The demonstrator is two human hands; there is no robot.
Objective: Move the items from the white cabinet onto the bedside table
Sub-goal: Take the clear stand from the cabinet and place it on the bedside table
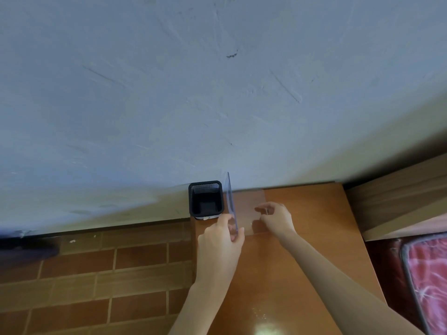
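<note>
Pen cup (205, 200) of black mesh stands upright at the back left corner of the bedside table (304, 243), right against the pale wall (217, 93); it looks hollow, and a bit of something white shows under its near edge. Left of it, below the wall, the floor tiles (96, 274) run in a brown brick pattern.

Just beside the cup, on its right, is a clear plastic stand (244, 206). One panel rises on edge from the table top, seen almost end-on, and a flat see-through part lies on the wood to the right of it.

From where I stand, the left hand (220, 240) grips the upright panel at its near end, thumb on the cup side and fingers wrapped round the other face. The right hand (278, 218) is over the flat part with its fingers curled and the forefinger pointing toward the panel; I can't tell whether it pinches the plastic or only touches it. Both bare forearms reach in from the near edge of the table.

Further right, a wooden bed frame (399, 201) meets the table's side, and below it lies the corner of a mattress (430, 274) in pink patterned cloth.
</note>
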